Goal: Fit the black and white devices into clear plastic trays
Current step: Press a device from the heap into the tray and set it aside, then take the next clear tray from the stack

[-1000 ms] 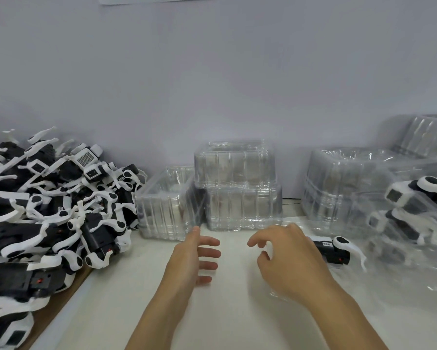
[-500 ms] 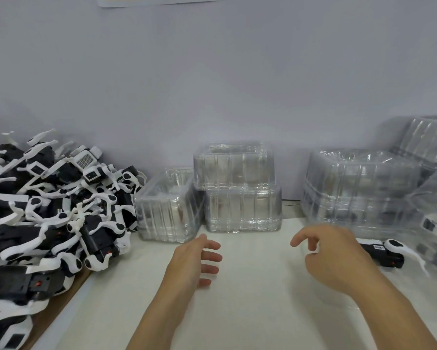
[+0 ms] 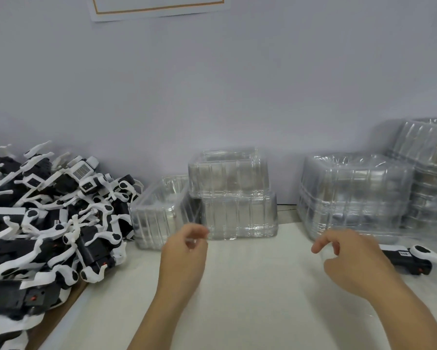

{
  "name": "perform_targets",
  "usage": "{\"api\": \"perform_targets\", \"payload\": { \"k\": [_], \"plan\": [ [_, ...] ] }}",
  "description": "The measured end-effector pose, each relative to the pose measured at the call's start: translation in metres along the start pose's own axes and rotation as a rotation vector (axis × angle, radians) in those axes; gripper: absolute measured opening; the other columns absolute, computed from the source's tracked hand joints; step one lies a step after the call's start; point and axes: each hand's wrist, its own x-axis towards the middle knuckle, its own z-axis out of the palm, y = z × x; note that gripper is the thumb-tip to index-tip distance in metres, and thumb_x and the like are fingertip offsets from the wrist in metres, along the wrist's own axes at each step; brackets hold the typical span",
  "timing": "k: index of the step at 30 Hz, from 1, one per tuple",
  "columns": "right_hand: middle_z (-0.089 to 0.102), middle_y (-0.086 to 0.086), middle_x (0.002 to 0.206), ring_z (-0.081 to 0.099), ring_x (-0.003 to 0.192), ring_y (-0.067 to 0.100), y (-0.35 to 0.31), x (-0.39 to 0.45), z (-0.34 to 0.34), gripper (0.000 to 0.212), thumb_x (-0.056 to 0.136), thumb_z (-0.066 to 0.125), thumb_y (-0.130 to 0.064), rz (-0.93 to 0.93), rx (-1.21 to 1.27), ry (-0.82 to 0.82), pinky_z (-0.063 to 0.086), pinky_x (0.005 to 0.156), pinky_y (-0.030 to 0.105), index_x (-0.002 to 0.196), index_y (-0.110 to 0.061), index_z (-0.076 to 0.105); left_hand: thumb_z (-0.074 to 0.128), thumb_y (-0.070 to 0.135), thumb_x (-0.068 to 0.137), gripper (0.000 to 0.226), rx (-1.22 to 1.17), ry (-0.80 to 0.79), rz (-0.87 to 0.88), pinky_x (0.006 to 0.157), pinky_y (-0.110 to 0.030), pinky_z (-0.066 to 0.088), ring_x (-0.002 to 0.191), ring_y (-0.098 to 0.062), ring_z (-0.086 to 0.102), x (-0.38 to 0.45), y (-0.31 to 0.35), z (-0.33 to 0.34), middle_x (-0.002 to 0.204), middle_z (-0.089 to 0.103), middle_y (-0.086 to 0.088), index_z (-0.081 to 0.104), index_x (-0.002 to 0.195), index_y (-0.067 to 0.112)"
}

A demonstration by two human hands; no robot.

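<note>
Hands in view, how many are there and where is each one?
2. The left hand hovers before the low clear plastic tray at centre; the right hand hovers beside the lone black and white device lying on the white table.

Bare table (image 3: 258, 286) lies open between the hands. A heap of devices (image 3: 48, 223) blocks the left, stacked trays (image 3: 232, 198) the back, more trays (image 3: 353, 198) the right.

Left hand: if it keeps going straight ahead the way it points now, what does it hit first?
Most likely the clear trays: the left hand points at the seam between the open tray and the two-high tray stack. Depth is unclear, so which it touches first cannot be told.
</note>
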Motion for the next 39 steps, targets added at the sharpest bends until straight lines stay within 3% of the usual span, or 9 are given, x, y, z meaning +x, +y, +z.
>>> {"api": "perform_targets", "payload": {
  "k": [3, 8, 11, 15, 24, 28, 34, 36, 39],
  "plan": [
    [0.055, -0.010, 0.086, 0.051, 0.095, 0.018, -0.002, 0.001, 0.001, 0.034, 0.073, 0.056, -0.008, -0.006, -0.054, 0.014, 0.043, 0.078, 0.033, 0.080, -0.040, 0.063, 0.060, 0.002, 0.086, 0.024, 0.159, 0.007, 0.243, 0.078, -0.021, 0.047, 0.080, -0.005, 0.056, 0.031, 0.023, 0.012, 0.094, 0.062, 0.002, 0.065, 0.093, 0.025],
    [0.053, -0.016, 0.083, 0.039, 0.109, 0.015, -0.005, 0.006, 0.003, 0.034, 0.076, 0.053, -0.010, 0.008, -0.122, 0.036, 0.029, 0.088, 0.035, 0.084, -0.043, 0.058, 0.065, 0.017, 0.084, 0.055, 0.617, -0.120, 0.501, 0.106, -0.039, 0.035, 0.124, -0.028, 0.038, 0.090, 0.068, 0.036, 0.137, 0.041, -0.005, 0.047, 0.136, 0.017],
    [0.054, -0.016, 0.082, 0.026, 0.103, 0.012, -0.006, 0.006, 0.007, 0.039, 0.075, 0.053, -0.006, -0.005, -0.093, 0.060, 0.019, 0.084, 0.034, 0.083, -0.045, 0.055, 0.065, 0.027, 0.088, 0.068, 0.884, -0.211, 0.511, 0.107, -0.042, 0.031, 0.133, -0.028, 0.035, 0.118, 0.089, 0.044, 0.147, 0.038, -0.005, 0.032, 0.147, 0.018],
    [0.049, -0.017, 0.085, 0.025, 0.101, 0.010, -0.005, 0.006, 0.011, 0.048, 0.074, 0.052, -0.001, -0.048, -0.070, 0.095, 0.019, 0.085, 0.034, 0.079, -0.049, 0.050, 0.062, 0.040, 0.095, 0.046, 1.066, -0.389, 0.469, 0.106, -0.042, 0.032, 0.129, -0.025, 0.045, 0.139, 0.102, 0.048, 0.139, 0.052, -0.002, 0.048, 0.134, 0.020],
    [0.042, -0.017, 0.081, 0.039, 0.102, 0.014, 0.003, 0.005, -0.001, 0.049, 0.075, 0.052, 0.000, -0.045, 0.020, 0.044, 0.030, 0.097, 0.035, 0.082, -0.048, 0.056, 0.075, 0.021, 0.088, 0.016, 0.813, -0.343, 0.492, 0.095, -0.043, 0.047, 0.102, -0.023, 0.057, 0.145, 0.114, 0.035, 0.088, 0.058, 0.010, 0.066, 0.100, 0.015],
    [0.040, -0.018, 0.081, 0.039, 0.099, 0.016, 0.002, 0.003, -0.006, 0.048, 0.076, 0.053, 0.000, -0.034, 0.056, 0.037, 0.035, 0.097, 0.035, 0.082, -0.048, 0.054, 0.077, 0.021, 0.085, 0.018, 0.654, -0.202, 0.511, 0.096, -0.045, 0.045, 0.099, -0.021, 0.055, 0.125, 0.128, 0.020, 0.092, 0.061, 0.005, 0.068, 0.099, 0.017],
    [0.044, -0.012, 0.101, 0.044, 0.111, 0.018, -0.004, 0.004, -0.010, 0.041, 0.083, 0.057, -0.008, -0.052, -0.017, 0.068, 0.035, 0.094, 0.035, 0.094, -0.047, 0.053, 0.081, 0.022, 0.080, 0.017, 0.147, 0.001, 0.454, 0.066, -0.005, 0.040, 0.079, -0.003, 0.057, 0.057, 0.126, -0.005, 0.092, 0.068, 0.011, 0.069, 0.092, 0.027],
    [0.049, -0.008, 0.102, 0.050, 0.105, 0.017, -0.008, 0.006, -0.010, 0.038, 0.087, 0.060, -0.009, -0.171, 0.085, 0.166, 0.040, 0.085, 0.032, 0.096, -0.046, 0.054, 0.080, 0.020, 0.081, 0.017, -0.040, 0.059, 0.371, 0.068, -0.007, 0.043, 0.083, -0.006, 0.060, 0.033, 0.111, -0.006, 0.093, 0.069, 0.009, 0.069, 0.092, 0.026],
    [0.060, -0.011, 0.095, 0.057, 0.086, 0.002, -0.024, 0.003, -0.006, 0.039, 0.087, 0.063, -0.003, -0.363, 0.384, 0.207, 0.042, 0.070, 0.017, 0.092, -0.042, 0.062, 0.076, 0.014, 0.084, 0.014, -0.276, 0.159, 0.244, 0.082, -0.028, 0.051, 0.092, -0.019, 0.064, 0.005, 0.085, -0.005, 0.095, 0.070, -0.001, 0.069, 0.094, 0.019]
  ]
}}
